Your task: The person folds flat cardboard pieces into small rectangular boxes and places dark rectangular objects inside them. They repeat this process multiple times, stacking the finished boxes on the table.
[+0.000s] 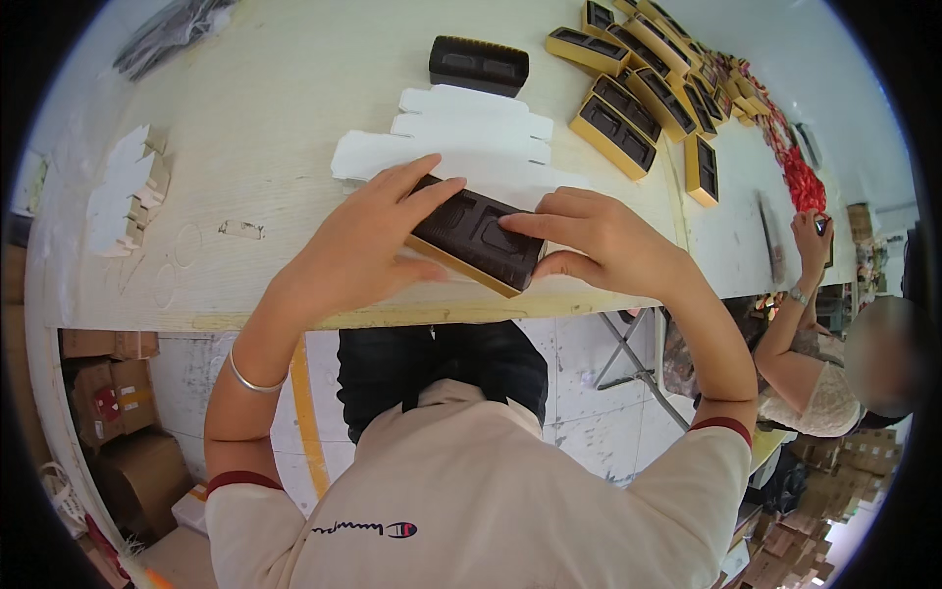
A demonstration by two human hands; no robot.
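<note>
A yellow open box with a black moulded tray insert [471,234] lies at a slant near the table's front edge, between my hands. My left hand [358,240] grips its left end, fingers over the far edge and thumb by the near side. My right hand [608,240] holds the right end; its index finger presses on the black insert and its thumb is at the box's corner. Just beyond lie flat white carton blanks [471,128], partly covered by the box and hands. Behind them stands a stack of black plastic trays [479,64].
Several yellow boxes with black inserts [638,83] are heaped at the far right. Folded white cartons [132,196] stand at the left. Dark plastic-wrapped material [172,39] lies far left. Another person [805,363] works at the right beside red packets [803,182]. Brown cartons [128,393] sit under the table.
</note>
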